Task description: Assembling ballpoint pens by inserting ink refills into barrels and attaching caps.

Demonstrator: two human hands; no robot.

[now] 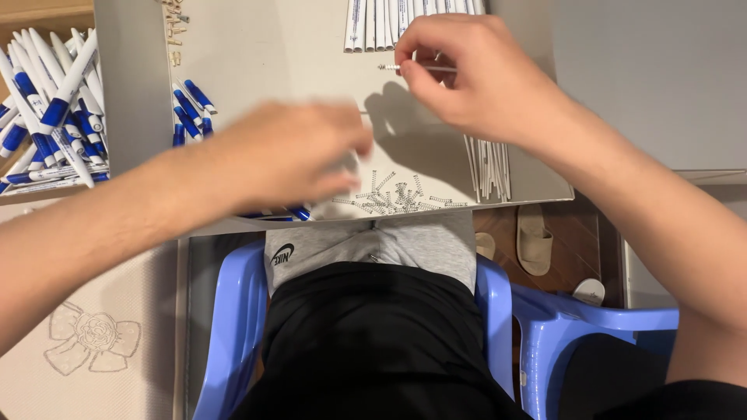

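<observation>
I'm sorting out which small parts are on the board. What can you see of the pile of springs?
The springs are small, thin metal-looking coils, silvery grey, lying loose and crisscrossed in a flat scatter near the front edge of the grey board. They lie just right of the blurred left hand, with white tubes to their right. Whether the hand touches them is unclear.

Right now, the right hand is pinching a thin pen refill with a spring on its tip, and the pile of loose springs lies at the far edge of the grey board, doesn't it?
Not quite: the head view shows the pile of loose springs at the near edge of the grey board, by the person's lap. The right hand does pinch a thin pen refill with a spring on its tip.
</observation>
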